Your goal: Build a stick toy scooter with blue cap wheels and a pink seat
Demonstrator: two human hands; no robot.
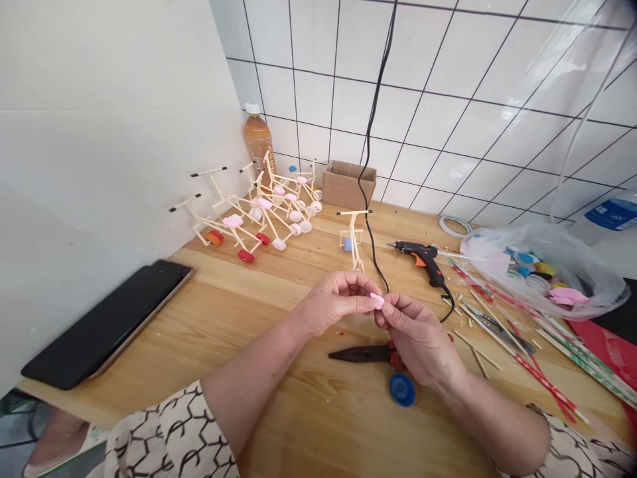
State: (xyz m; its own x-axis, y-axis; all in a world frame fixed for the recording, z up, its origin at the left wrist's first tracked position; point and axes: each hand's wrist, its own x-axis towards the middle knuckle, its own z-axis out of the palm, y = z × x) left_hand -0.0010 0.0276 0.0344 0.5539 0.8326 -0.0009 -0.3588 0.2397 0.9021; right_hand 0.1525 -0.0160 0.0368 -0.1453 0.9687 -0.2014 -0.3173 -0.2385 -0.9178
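Between the fingertips of my left hand (343,302) and my right hand (415,332) is a small piece of pink clay-like material (377,301). Both hands pinch it, held above the table. Just beyond them stands a small tricycle frame made of wooden sticks (353,242) with a blue cap at one side. Under my right hand lie pliers (363,354), their handles partly hidden by it. A blue bottle cap (402,390) rests on the wood nearer to me.
Finished-looking stick tricycles (263,206) with pink seats and cap wheels crowd the back left. A glue gun (421,259), scissors (497,327), chopsticks and a plastic bag of caps (537,265) lie right. A cardboard box (348,182), drink bottle (257,139) and phone (109,318) are also there.
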